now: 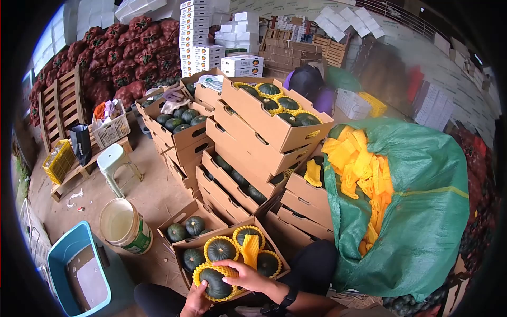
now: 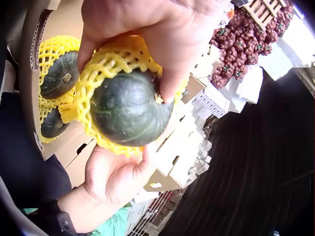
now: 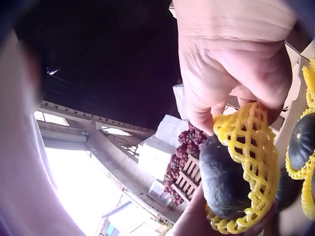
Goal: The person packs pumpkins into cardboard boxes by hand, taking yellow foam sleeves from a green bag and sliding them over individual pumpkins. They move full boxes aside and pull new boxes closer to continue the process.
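Both hands hold one dark green round squash (image 1: 215,282): left hand (image 1: 196,302) cupping beneath, right hand (image 1: 248,276) pinching its yellow foam net (image 1: 228,271); best stretched evenly downward.

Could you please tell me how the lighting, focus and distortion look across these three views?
Head view: strong fisheye bending, dark vignette, even daylight. Left wrist view: the netted squash is sharp, the lower right black. Right wrist view: blown-out glare lower left, a blurred shape along the left edge.
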`<state>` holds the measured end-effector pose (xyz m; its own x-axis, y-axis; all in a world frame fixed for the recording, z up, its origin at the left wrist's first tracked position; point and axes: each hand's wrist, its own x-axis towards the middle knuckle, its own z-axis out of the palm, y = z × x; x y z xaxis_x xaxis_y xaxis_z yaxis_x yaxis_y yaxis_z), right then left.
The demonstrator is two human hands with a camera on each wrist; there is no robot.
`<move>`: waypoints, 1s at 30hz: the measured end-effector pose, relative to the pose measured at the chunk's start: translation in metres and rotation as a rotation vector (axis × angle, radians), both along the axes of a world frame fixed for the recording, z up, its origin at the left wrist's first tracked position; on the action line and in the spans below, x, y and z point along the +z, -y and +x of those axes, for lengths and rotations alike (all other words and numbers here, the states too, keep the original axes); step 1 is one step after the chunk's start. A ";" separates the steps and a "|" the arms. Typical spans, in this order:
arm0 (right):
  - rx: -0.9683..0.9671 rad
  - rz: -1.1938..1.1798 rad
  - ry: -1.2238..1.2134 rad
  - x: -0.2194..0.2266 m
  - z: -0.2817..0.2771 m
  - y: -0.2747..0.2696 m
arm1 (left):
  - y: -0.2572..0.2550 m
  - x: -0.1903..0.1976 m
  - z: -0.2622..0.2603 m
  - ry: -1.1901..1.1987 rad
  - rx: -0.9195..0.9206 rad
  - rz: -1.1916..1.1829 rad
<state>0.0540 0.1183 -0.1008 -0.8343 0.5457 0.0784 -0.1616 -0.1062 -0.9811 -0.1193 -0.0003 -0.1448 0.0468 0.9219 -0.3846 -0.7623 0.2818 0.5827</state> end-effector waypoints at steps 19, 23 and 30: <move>-0.321 -0.344 -0.172 0.001 -0.016 0.001 | -0.030 0.021 0.022 -0.001 0.189 0.036; -0.369 -0.783 -0.189 -0.001 -0.018 -0.008 | -0.028 0.027 0.019 -0.166 0.245 0.268; -0.367 -0.204 -0.087 0.014 -0.028 0.009 | -0.029 0.035 0.020 -0.034 0.475 0.221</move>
<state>0.0259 0.1088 -0.0873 -0.5768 0.8169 -0.0004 -0.3057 -0.2164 -0.9272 -0.0994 0.0288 -0.1101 -0.4055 0.8977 -0.1726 -0.7559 -0.2231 0.6156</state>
